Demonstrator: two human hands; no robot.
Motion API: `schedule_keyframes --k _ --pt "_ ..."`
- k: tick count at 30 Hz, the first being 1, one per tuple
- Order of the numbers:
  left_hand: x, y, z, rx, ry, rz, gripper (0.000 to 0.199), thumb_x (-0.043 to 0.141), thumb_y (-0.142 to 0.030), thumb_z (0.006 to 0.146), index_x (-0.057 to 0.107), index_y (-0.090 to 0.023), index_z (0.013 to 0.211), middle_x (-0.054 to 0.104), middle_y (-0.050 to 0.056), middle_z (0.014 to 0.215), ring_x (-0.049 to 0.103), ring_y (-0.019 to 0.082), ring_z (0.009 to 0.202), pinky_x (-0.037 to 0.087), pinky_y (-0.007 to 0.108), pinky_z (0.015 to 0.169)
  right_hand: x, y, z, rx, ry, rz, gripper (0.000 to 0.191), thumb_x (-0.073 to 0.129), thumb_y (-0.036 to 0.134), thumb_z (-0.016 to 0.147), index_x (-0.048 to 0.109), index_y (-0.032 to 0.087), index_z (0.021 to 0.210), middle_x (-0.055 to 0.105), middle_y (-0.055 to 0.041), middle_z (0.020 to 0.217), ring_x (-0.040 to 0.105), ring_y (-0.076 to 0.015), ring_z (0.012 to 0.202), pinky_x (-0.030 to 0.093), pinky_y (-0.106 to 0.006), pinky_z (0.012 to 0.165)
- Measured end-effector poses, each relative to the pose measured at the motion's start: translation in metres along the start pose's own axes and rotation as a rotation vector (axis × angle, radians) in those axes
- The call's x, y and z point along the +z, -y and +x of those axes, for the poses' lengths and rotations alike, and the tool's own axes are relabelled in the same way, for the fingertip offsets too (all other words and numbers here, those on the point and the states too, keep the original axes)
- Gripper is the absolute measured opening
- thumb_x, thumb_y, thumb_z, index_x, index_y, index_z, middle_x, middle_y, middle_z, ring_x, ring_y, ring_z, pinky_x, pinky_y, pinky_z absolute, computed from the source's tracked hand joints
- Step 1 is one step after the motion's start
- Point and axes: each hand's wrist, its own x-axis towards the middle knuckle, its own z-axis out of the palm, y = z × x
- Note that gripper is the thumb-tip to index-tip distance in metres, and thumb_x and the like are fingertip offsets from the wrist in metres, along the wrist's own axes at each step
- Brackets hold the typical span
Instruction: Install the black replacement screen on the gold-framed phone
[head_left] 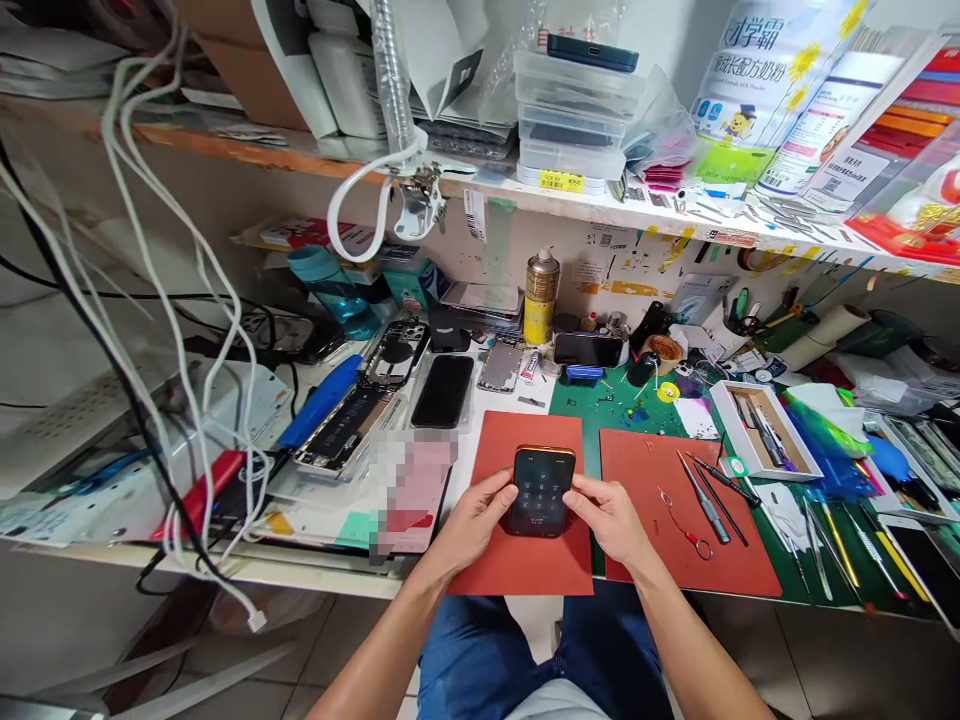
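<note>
A smartphone (541, 492) with an orange-gold edge is held upright, tilted back, over a red-brown mat (517, 572). Its lit screen shows a number keypad. My left hand (480, 515) grips its left edge, thumb at the front and fingers behind. On the opposite edge, my right hand (609, 515) pinches the side between thumb and fingers. The fingers behind the phone are partly hidden. Right of my right hand, a second red-brown mat (739, 555) bears a screwdriver (703, 500), tweezers and a small red-ringed wire tool (684, 530).
An opened phone (345, 430) and a dark-screened phone (443, 391) lie left. A yellow spray can (541, 297) stands at the back. White cables (199, 330) hang at left. A clip lamp arm (420, 195) juts below the shelf (660, 215). A tool box (765, 435) sits right.
</note>
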Motion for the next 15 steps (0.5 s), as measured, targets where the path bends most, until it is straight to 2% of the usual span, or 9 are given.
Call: schedule_keyframes --k 7,12,15 --pt "-0.003 0.001 -0.006 -0.043 0.012 0.042 0.058 0.068 -0.066 0.099 0.078 -0.021 0.134 0.082 0.012 0.126 0.074 0.030 0.121 0.057 0.048 0.114 0.004 -0.005 -0.008 0.029 -0.004 -0.007 0.044 0.061 0.055 0.109 0.084 0.024 0.130 0.084 -0.0040 0.102 0.075 -0.0241 0.092 0.061 -0.034 0.087" --pt "-0.007 -0.001 -0.009 -0.067 0.054 0.056 0.056 0.068 -0.065 0.099 0.079 -0.022 0.134 0.082 0.011 0.126 0.076 0.028 0.113 0.056 0.048 0.116 0.004 -0.012 -0.010 0.030 0.006 0.006 0.043 0.064 0.056 0.107 0.083 0.028 0.134 0.086 -0.0038 0.113 0.079 -0.0264 0.099 0.062 -0.038 0.095" --pt "-0.007 -0.001 -0.009 -0.078 0.087 0.030 0.059 0.069 -0.066 0.098 0.076 -0.024 0.138 0.082 0.010 0.130 0.077 0.030 0.116 0.057 0.050 0.115 0.003 -0.014 -0.011 0.032 0.014 0.011 0.042 0.065 0.056 0.107 0.083 0.030 0.134 0.086 -0.0030 0.114 0.079 -0.0275 0.102 0.063 -0.038 0.094"
